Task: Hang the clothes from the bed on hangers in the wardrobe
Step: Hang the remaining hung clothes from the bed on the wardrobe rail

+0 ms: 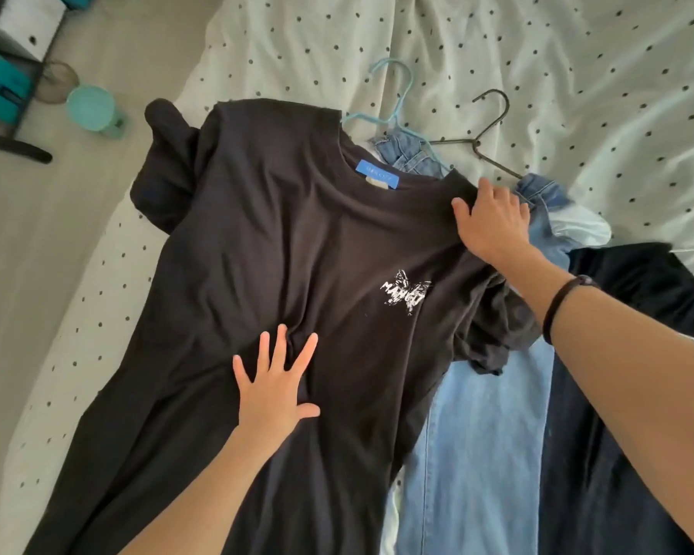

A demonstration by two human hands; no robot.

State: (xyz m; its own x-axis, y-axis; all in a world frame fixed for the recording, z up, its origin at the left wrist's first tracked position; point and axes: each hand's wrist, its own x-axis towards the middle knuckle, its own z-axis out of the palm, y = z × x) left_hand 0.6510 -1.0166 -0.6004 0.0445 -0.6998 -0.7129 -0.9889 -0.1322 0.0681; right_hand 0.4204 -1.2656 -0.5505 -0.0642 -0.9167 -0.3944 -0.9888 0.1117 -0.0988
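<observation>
On the bed (537, 54), under its dotted sheet, we are working from left to right across a spread of clothes. Farthest left, on the floor, a teal cup (93, 108) is standing beside a dark-framed shelf (13, 74). Next, the black T-shirt (277, 234) is lying face up and nearly flat, its far sleeve bunched at the bed's edge. We are pressing our left hand (275, 390) on its middle, fingers straight and spread, gripping nothing. Our right hand (493, 222) is resting at the shoulder by the collar; its fingertips are hidden past the fabric edge, so we cannot tell whether they are pinching the cloth or only pressing it. Beyond the collar, a light blue hanger (391, 96) and a dark hanger (493, 126) are lying on the sheet, both touching the light blue jeans (477, 434), which are running down beside the shirt. Farthest right, a dark garment (626, 394) is lying under our right forearm.

We judge that we are smoothing the shirt before hangering it. The next move is probably calling for one hanger to be freed and fed through the neck opening, while the collar is kept open.
</observation>
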